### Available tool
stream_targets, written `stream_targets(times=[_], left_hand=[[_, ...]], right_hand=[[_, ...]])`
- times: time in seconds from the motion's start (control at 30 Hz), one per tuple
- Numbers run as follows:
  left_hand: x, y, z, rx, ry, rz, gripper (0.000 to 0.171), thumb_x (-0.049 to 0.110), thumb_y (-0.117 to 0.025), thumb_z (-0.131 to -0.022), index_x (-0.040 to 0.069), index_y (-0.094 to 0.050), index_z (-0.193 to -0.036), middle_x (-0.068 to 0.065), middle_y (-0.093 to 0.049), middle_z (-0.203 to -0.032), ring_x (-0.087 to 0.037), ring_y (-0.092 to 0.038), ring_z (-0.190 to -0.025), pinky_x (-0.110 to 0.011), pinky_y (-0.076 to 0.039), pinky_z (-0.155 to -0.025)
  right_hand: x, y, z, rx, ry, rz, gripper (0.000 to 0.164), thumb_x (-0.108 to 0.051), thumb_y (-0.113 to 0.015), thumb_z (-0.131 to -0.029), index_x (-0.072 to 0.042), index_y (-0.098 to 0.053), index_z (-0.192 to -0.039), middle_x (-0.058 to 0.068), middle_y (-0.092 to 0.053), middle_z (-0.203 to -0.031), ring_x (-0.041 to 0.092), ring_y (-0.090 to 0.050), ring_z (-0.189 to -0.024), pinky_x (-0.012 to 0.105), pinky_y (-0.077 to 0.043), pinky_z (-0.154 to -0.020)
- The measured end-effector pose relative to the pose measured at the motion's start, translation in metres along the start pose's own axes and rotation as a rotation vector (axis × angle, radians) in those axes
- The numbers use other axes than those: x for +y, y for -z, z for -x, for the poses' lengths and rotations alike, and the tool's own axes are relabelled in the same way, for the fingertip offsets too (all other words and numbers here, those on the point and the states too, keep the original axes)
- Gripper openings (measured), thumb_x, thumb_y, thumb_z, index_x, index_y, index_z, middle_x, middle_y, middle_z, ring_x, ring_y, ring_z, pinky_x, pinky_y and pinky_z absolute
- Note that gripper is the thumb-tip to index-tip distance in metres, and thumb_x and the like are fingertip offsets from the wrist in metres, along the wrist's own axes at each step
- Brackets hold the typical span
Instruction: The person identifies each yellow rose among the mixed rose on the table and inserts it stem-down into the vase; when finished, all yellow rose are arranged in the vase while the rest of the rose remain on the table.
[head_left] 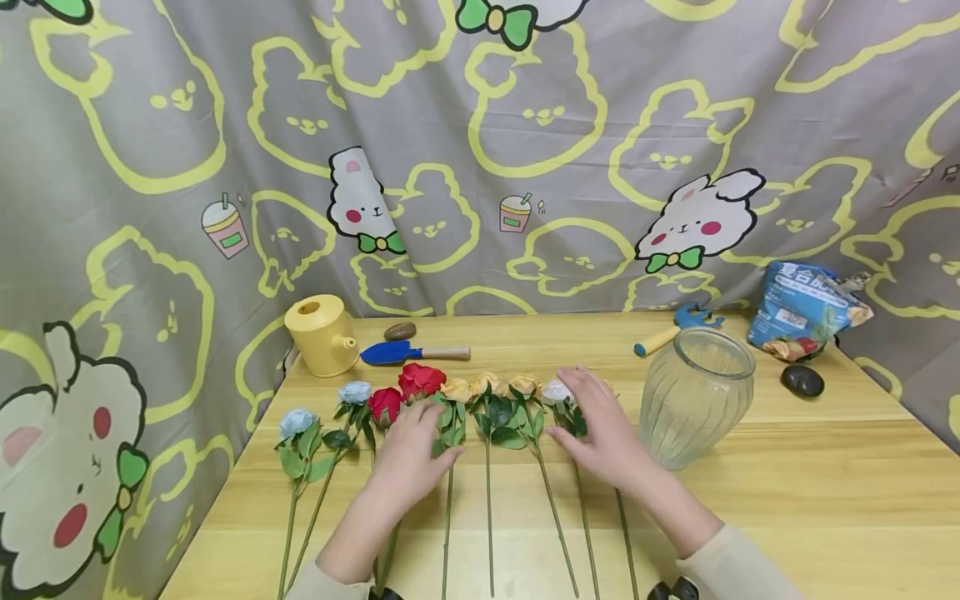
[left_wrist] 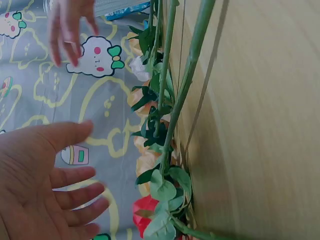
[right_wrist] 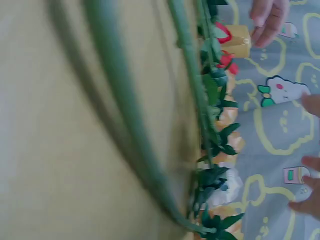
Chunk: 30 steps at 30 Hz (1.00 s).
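Note:
A row of artificial roses lies on the wooden table, stems toward me. From the left come blue roses (head_left: 297, 422), red roses (head_left: 422, 379), peach-yellow roses (head_left: 487, 383) and a white rose (head_left: 557, 392). My left hand (head_left: 411, 450) hovers over the red end with fingers spread, and the left wrist view shows its palm (left_wrist: 30, 175) with nothing in it. Above the white rose is my right hand (head_left: 606, 437), fingers extended and apart, partly hiding another peach-yellow rose (right_wrist: 235, 212). A ribbed glass vase (head_left: 697, 400) stands just right of that hand.
At the back left stand a yellow watering can (head_left: 321, 337), a blue trowel (head_left: 412, 353) and a brown stone (head_left: 400, 332). Toward the back right are a blue hand rake (head_left: 678, 327), a blue bag (head_left: 798, 312) and a black stone (head_left: 802, 381). A patterned curtain (head_left: 450, 125) hangs behind.

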<state>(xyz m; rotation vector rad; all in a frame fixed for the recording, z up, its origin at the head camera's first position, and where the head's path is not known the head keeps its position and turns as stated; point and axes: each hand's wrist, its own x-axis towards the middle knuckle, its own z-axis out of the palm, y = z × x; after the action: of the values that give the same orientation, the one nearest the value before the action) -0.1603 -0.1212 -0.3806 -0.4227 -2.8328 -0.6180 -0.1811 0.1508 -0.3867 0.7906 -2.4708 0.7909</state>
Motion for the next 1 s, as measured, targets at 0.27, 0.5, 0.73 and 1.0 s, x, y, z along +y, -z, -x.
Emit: stream_targets(times=[0.27,0.5,0.73,1.0], left_hand=[[-0.009,0.001,0.006,-0.042,0.098,0.073,0.023,0.016,-0.071,-0.077,0.0,-0.063,-0.092,-0.006,-0.062,-0.081,-0.02,-0.058,-0.074,-0.034,-0.049,-0.065],[-0.013,0.001,0.011,-0.075,0.101,0.1,0.014,0.013,-0.07,-0.077,0.001,-0.063,-0.081,0.003,-0.055,-0.065,-0.009,-0.049,-0.057,-0.022,-0.043,-0.051],[-0.014,0.0,0.014,-0.093,0.093,0.131,0.016,0.012,-0.068,-0.078,-0.003,-0.064,-0.084,0.004,-0.054,-0.062,-0.007,-0.046,-0.052,-0.019,-0.041,-0.048],[-0.016,-0.003,0.01,-0.105,0.065,0.114,0.016,0.015,-0.069,-0.078,0.008,-0.059,-0.067,0.006,-0.044,-0.052,-0.008,-0.039,-0.047,-0.022,-0.035,-0.046]], right_hand=[[-0.016,0.039,-0.014,0.396,0.33,-0.31,0.037,-0.022,-0.062,-0.085,0.009,-0.057,-0.105,0.016,-0.059,-0.104,0.021,-0.053,-0.102,0.025,-0.039,-0.093],[-0.014,0.095,-0.008,0.692,0.418,-0.603,0.026,-0.001,-0.067,-0.078,0.02,-0.057,-0.089,0.022,-0.061,-0.094,0.023,-0.056,-0.095,0.025,-0.043,-0.089],[0.03,0.117,0.026,0.746,0.091,-0.792,0.039,0.019,-0.061,-0.074,0.02,-0.049,-0.111,0.018,-0.052,-0.112,0.024,-0.046,-0.111,0.026,-0.031,-0.1],[0.055,0.117,0.039,0.326,-0.419,-0.326,0.074,-0.004,-0.06,-0.086,-0.005,-0.013,-0.143,0.013,-0.022,-0.144,0.013,-0.015,-0.133,0.018,-0.01,-0.105]])
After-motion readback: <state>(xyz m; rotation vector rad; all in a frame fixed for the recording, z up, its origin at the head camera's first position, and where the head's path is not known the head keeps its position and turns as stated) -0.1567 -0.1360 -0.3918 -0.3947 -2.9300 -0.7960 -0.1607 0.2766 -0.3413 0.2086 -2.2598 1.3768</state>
